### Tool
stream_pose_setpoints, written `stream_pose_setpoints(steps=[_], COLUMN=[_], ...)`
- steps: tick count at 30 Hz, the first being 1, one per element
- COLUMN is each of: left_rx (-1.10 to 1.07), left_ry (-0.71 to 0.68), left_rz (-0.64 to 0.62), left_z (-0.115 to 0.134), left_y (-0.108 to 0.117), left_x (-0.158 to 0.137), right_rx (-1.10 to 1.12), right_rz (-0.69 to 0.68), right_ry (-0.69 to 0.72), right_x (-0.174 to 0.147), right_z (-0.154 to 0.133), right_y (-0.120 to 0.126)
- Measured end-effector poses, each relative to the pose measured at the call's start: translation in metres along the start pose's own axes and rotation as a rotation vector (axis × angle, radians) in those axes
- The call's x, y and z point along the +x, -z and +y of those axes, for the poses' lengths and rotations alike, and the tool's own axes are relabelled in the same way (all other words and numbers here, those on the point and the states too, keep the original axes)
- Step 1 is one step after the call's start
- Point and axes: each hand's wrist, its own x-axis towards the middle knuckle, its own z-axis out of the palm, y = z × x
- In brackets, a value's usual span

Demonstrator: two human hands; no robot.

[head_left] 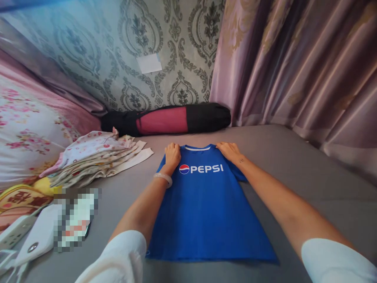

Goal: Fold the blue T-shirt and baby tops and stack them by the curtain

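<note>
A blue T-shirt (203, 212) with a white PEPSI print lies spread flat, its neckline away from me and its hem toward me. My left hand (172, 155) is closed on the left shoulder by the collar, and a pale bangle (163, 179) circles that wrist. At the opposite shoulder, my right hand (229, 151) pinches the cloth beside the neckline. Its sleeve hangs out under my right forearm, while my left arm covers part of the shirt's left side.
Grey bedding (294, 177) lies beneath. Left are stacked folded clothes (103, 157), a floral pillow (29, 129), a white power bank (41, 232), a power strip (14, 232) and a pixelated item (78, 220). A black and pink rolled bag (165, 120) rests against the wall; curtains (279, 59) hang right.
</note>
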Motion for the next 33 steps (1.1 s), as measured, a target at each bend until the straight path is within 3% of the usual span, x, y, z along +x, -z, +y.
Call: stream_pose_setpoints(steps=[9, 18, 21, 27, 33], left_rx=[-0.195, -0.149, -0.112, -0.209, -0.746], left_ry=[0.063, 0.013, 0.008, 0.206, 0.345], left_rz=[-0.208, -0.008, -0.026, -0.265, -0.476], left_z=[-0.005, 0.008, 0.006, -0.035, -0.083], left_y=[-0.013, -0.009, -0.014, -0.004, 0.024], left_x=[0.014, 0.01, 0.012, 0.024, 0.009], right_rx=[0.176, 0.156, 0.194, 0.482, 1.035], right_rz=[0.028, 0.065, 0.062, -0.036, -0.218], right_ry=[-0.061, -0.093, -0.096, -0.225, -0.468], right_x=[0.01, 0.013, 0.013, 0.007, -0.021], right_z=[-0.011, -0.02, -0.018, 0.022, 0.073], right_y=[-0.014, -0.023, -0.023, -0.018, -0.012])
